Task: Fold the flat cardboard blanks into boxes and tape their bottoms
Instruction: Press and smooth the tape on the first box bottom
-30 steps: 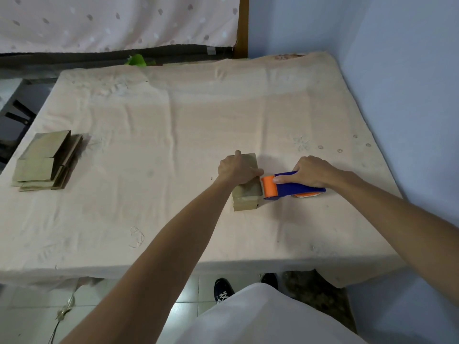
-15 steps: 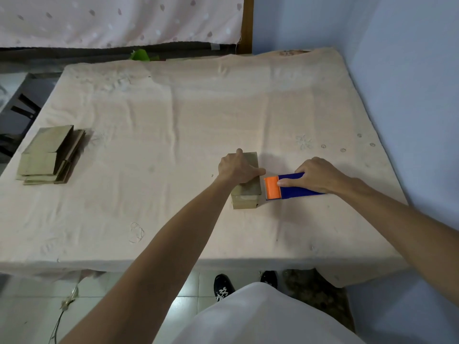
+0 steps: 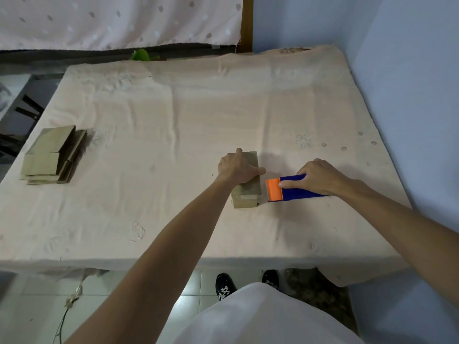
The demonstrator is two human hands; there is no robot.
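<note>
The left hand (image 3: pixel 238 168) clasps the box (image 3: pixel 247 201) from above; the right hand (image 3: pixel 320 177) grips the tape dispenser (image 3: pixel 298 193) beside it.

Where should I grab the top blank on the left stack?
Probably pinch the top blank by its right long edge, coming from the right. The stack lies flat and fanned, so that edge stands stepped above the blanks below. The left hand holds the box, the right hand the tape dispenser: free one first.
</note>
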